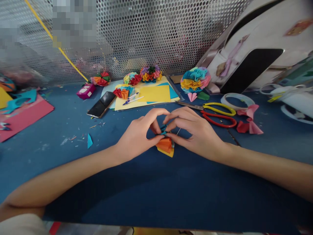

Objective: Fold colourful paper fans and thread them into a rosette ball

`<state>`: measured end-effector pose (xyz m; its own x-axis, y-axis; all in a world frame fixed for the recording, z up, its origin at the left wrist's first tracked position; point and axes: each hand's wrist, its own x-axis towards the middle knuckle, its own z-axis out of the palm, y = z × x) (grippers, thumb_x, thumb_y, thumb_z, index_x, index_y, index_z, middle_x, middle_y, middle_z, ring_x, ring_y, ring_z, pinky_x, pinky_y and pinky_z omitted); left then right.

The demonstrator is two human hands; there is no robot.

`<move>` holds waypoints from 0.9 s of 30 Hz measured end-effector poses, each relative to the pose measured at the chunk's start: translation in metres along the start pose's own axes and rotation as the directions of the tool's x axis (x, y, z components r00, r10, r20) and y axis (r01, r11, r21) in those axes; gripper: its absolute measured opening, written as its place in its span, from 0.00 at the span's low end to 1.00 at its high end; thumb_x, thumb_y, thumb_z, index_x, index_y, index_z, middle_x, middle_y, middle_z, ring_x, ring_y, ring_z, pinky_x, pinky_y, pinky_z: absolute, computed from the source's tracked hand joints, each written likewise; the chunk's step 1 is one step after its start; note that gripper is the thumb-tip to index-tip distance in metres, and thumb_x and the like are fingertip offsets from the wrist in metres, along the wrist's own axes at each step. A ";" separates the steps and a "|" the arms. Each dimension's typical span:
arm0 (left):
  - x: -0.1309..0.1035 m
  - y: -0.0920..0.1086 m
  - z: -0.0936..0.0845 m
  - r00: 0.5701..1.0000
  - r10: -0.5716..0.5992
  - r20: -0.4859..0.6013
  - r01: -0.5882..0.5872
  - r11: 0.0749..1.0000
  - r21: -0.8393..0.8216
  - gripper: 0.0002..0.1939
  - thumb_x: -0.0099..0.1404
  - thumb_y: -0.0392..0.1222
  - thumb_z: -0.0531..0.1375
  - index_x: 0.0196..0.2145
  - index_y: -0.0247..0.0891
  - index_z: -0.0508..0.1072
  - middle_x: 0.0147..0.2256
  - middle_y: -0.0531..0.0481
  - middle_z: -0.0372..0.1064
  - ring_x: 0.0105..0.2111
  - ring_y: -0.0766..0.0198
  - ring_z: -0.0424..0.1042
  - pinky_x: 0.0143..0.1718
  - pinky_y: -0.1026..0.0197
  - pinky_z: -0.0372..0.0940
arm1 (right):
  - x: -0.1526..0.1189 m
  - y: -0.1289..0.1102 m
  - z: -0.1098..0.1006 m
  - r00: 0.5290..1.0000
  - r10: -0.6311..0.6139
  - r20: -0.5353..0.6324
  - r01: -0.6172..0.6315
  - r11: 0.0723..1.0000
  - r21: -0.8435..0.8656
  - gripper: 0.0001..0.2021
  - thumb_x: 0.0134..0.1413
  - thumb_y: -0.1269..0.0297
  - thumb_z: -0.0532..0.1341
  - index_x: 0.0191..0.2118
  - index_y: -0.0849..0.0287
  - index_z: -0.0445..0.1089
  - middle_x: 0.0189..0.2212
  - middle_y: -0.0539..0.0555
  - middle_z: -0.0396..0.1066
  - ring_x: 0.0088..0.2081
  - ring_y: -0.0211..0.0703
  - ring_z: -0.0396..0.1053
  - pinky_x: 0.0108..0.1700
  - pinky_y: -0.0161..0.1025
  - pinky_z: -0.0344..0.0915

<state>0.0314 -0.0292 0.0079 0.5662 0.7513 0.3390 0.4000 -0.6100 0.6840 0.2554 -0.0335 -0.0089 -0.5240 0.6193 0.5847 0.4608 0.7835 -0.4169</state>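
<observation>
Both hands meet over the middle of the blue table [146, 186], pinching one small folded-paper flower [165, 143] between them. Its lower layers are orange and yellow, and blue paper shows at the fingertips. My left hand [138, 132] is closed with thumb and fingers on the blue part from the left. From the right, my right hand [195, 127] is closed on the same blue part, thumb below and fingers above. A thin pale strand or stick shows beside the right fingers; I cannot tell which. The fingers partly hide the blue folds.
Scissors [218, 124], a tape roll [237, 100] and pink paper pieces [251, 120] lie right. Behind are yellow paper [155, 93], pens [133, 100], a phone [101, 104] and finished paper flowers [195, 79]. A dark phone [253, 70] leans on a bag [274, 36]. Red paper [31, 112] lies left.
</observation>
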 end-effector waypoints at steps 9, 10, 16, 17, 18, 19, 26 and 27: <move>0.001 -0.001 0.001 0.998 -0.004 -0.060 0.000 0.998 -0.069 0.23 0.64 0.27 0.66 0.54 0.42 0.70 0.29 0.58 0.71 0.32 0.65 0.77 0.42 0.62 0.72 | 0.001 0.004 0.000 0.982 0.168 0.085 -0.181 0.966 0.186 0.04 0.61 0.65 0.67 0.34 0.53 0.72 0.44 0.56 0.77 0.47 0.50 0.75 0.44 0.46 0.73; 0.001 -0.002 0.001 0.998 -0.006 -0.062 0.001 0.996 -0.090 0.21 0.64 0.27 0.65 0.53 0.42 0.71 0.29 0.57 0.71 0.32 0.65 0.77 0.42 0.62 0.72 | 0.001 0.004 -0.001 0.982 0.175 0.073 -0.186 0.963 0.194 0.05 0.61 0.66 0.66 0.33 0.53 0.72 0.43 0.55 0.77 0.46 0.50 0.75 0.45 0.46 0.73; 0.001 -0.004 0.001 0.994 0.109 -0.028 -0.110 0.992 -0.061 0.13 0.64 0.24 0.59 0.40 0.39 0.76 0.34 0.52 0.75 0.34 0.67 0.74 0.39 0.64 0.70 | 0.001 0.002 -0.001 0.975 0.212 0.060 -0.221 0.951 0.217 0.07 0.58 0.71 0.65 0.30 0.54 0.71 0.40 0.54 0.77 0.43 0.47 0.74 0.47 0.47 0.72; 0.001 -0.004 0.001 0.992 0.127 -0.016 -0.128 0.991 -0.042 0.13 0.64 0.23 0.58 0.39 0.38 0.77 0.35 0.51 0.75 0.35 0.67 0.74 0.39 0.64 0.69 | 0.001 0.002 -0.001 0.976 0.210 0.063 -0.219 0.950 0.222 0.07 0.58 0.72 0.65 0.30 0.54 0.71 0.40 0.54 0.77 0.43 0.47 0.74 0.47 0.46 0.71; 0.002 -0.004 0.000 0.990 0.137 -0.006 -0.138 0.990 -0.029 0.13 0.64 0.24 0.58 0.38 0.38 0.77 0.35 0.51 0.75 0.35 0.66 0.74 0.39 0.64 0.69 | 0.001 0.002 -0.001 0.976 0.207 0.062 -0.216 0.950 0.227 0.07 0.58 0.72 0.65 0.30 0.54 0.71 0.40 0.53 0.76 0.42 0.47 0.74 0.47 0.46 0.71; 0.002 -0.004 0.000 0.990 0.139 0.007 -0.139 0.990 -0.022 0.11 0.64 0.25 0.59 0.39 0.38 0.77 0.35 0.51 0.74 0.35 0.66 0.74 0.39 0.64 0.69 | 0.001 0.002 -0.001 0.976 0.207 0.062 -0.216 0.949 0.231 0.07 0.58 0.72 0.65 0.30 0.54 0.72 0.39 0.53 0.76 0.42 0.47 0.74 0.47 0.46 0.71; 0.005 -0.004 -0.002 0.994 0.091 0.065 -0.089 0.996 -0.026 0.08 0.64 0.31 0.68 0.32 0.38 0.72 0.32 0.54 0.72 0.32 0.68 0.71 0.37 0.66 0.67 | -0.001 0.001 0.001 0.976 0.201 0.083 -0.215 0.950 0.227 0.06 0.58 0.70 0.67 0.31 0.54 0.73 0.39 0.53 0.77 0.42 0.48 0.73 0.43 0.45 0.69; 0.005 -0.004 -0.002 0.994 0.089 0.063 -0.087 0.996 -0.031 0.08 0.64 0.30 0.68 0.32 0.38 0.72 0.31 0.55 0.72 0.32 0.68 0.71 0.37 0.66 0.67 | -0.001 0.000 0.001 0.976 0.201 0.086 -0.216 0.951 0.220 0.06 0.58 0.70 0.67 0.31 0.54 0.73 0.39 0.53 0.76 0.42 0.48 0.73 0.43 0.44 0.69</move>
<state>0.0313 -0.0226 0.0082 0.6438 0.6770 0.3568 0.3266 -0.6647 0.6719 0.2550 -0.0339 -0.0105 -0.4797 0.7665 0.4271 0.3939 0.6230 -0.6758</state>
